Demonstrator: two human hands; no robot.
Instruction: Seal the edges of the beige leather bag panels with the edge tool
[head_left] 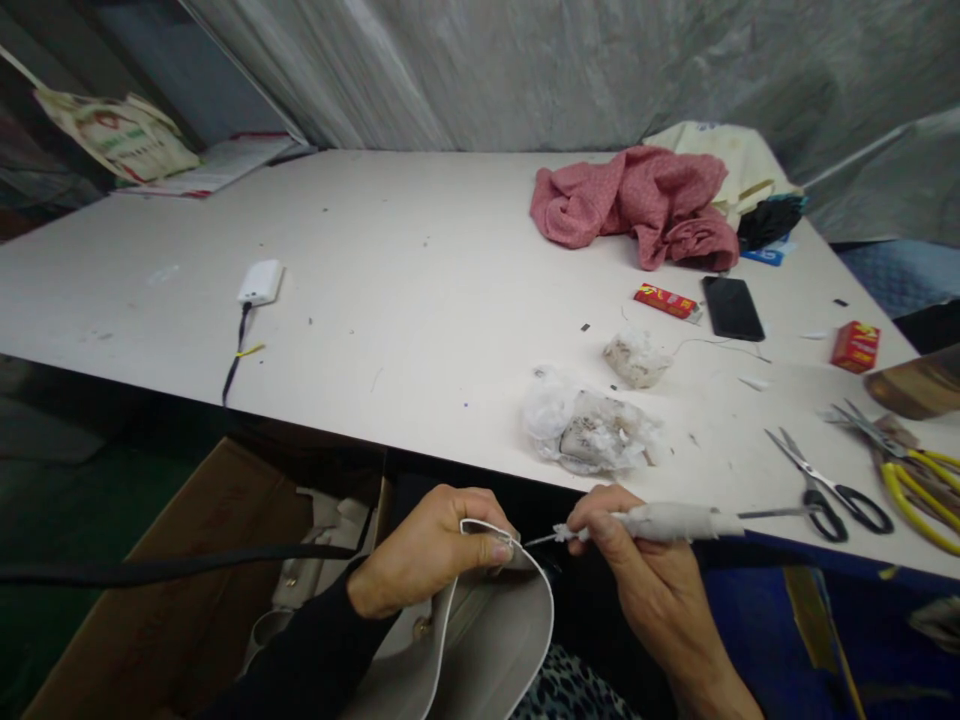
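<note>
My left hand (pixel 450 545) pinches the upper rim of a pale grey leather-like piece (pixel 499 640), thumb in front and fingers behind. The piece curves open below the hand, and a small round metal stud shows on it. In my right hand (pixel 637 570) is an awl-like tool (pixel 675 521) with a white wrapped handle, fingers closed around its front part. Its thin metal tip points left and reaches the rim beside my left thumb; whether it goes through the material I cannot tell. A metal rod sticks out of the handle's back end.
On the table (pixel 405 300) lie crumpled plastic with dark-specked lumps (pixel 592 430), black-handled scissors (pixel 832 490), a yellow-handled pair (pixel 915 480), a phone (pixel 733 308), red boxes (pixel 856 346) and a red cloth (pixel 637 200). A cardboard box (pixel 172 570) with pale pieces stands lower left. A dark cable (pixel 237 350) meets a white device (pixel 261 282).
</note>
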